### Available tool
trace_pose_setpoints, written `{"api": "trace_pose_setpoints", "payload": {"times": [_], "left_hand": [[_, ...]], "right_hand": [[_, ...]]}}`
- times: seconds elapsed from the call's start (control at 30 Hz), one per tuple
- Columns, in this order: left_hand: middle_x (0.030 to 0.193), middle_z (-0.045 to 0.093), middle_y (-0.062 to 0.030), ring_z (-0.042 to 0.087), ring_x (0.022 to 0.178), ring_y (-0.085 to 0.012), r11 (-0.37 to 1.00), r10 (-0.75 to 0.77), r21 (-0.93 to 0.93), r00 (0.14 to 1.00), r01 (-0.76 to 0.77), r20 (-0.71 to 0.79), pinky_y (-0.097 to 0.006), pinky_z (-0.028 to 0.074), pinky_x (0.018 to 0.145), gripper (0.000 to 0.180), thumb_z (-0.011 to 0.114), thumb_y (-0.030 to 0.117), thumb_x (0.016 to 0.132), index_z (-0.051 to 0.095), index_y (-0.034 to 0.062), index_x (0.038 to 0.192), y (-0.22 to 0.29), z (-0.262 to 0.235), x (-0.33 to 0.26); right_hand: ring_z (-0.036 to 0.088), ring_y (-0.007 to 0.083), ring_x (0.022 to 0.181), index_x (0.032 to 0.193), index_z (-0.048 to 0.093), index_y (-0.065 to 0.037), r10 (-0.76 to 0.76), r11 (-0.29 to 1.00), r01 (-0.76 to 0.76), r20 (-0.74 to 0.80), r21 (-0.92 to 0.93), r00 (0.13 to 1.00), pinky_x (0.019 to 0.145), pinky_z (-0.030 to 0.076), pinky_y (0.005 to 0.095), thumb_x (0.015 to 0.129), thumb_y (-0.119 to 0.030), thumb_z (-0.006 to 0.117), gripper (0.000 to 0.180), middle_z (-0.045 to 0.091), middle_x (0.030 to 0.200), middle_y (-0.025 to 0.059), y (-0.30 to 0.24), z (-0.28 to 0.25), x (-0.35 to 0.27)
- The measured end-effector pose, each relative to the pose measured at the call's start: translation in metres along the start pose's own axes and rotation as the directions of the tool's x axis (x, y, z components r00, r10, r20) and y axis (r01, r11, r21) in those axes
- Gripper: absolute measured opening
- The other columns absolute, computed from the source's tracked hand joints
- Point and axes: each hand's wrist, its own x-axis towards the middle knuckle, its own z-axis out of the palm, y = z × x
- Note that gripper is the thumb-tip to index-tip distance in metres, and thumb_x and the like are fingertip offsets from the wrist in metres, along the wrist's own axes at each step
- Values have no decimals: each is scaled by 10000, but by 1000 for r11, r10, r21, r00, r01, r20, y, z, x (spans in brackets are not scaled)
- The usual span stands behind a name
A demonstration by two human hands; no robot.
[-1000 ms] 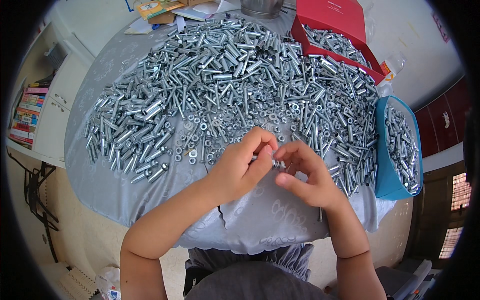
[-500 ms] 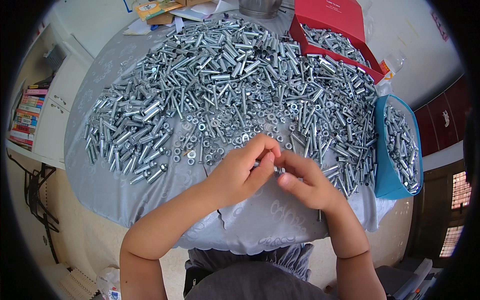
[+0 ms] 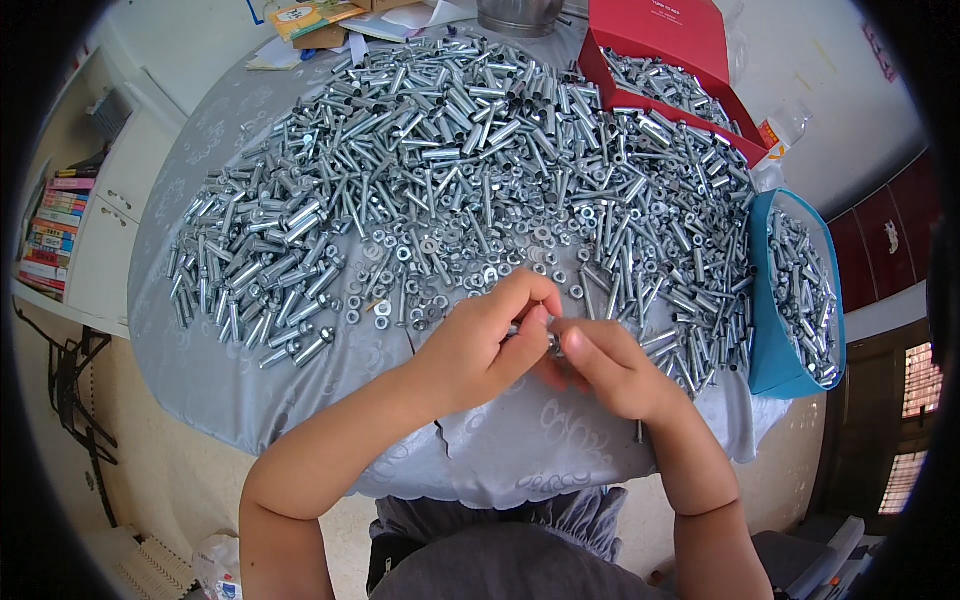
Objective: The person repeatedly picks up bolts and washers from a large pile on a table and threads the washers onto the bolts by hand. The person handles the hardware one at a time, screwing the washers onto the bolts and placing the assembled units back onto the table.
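Observation:
My left hand (image 3: 478, 348) is closed around a metal bolt (image 3: 553, 344), just above the near part of the table. Most of the bolt is hidden by my fingers; only its shiny end, with what looks like a nut on it, shows between the hands. At that end, my right hand (image 3: 622, 372) pinches with thumb and fingers. Just beyond my hands lie loose nuts and washers (image 3: 490, 273). Farther back rises a big heap of metal sleeves and bolts (image 3: 470, 110). Assembled sleeve anchors (image 3: 300, 290) form a pile on the left.
A grey patterned cloth (image 3: 540, 455) covers the table. An open red box (image 3: 615, 92) of metal parts stands at the back right, and a teal bin (image 3: 778, 350) of bolts at the right edge. Papers (image 3: 400, 25) and a metal pot (image 3: 520, 15) are at the far side.
My right thumb and fingers have shifted around the bolt's end, with the thumb now higher and the fingers curled beneath. My left hand has stayed nearly still.

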Motion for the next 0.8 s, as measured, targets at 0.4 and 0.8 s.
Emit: {"api": "trace_pose_setpoints", "payload": {"times": [0.4,0.8], "left_hand": [[700,538,-75,512,558,-131,994,101,39,994,-100,-33,-268,420,529,104,442,113,881,460,44,957,-7,0,3],[734,544,-74,524,598,-121,1000,23,9,1000,-23,-6,-259,438,564,107,437,103,885,462,37,966,3,-1,1]], "right_hand": [[457,76,612,787,545,-19,-119,991,109,-156,-71,981,556,368,218,915,-327,432,352,508,671,2,0,10,1],[471,98,687,885,556,-4,-34,999,30,139,29,990,630,391,243,859,-254,552,252,521,772,17,9,-8,0]]}}
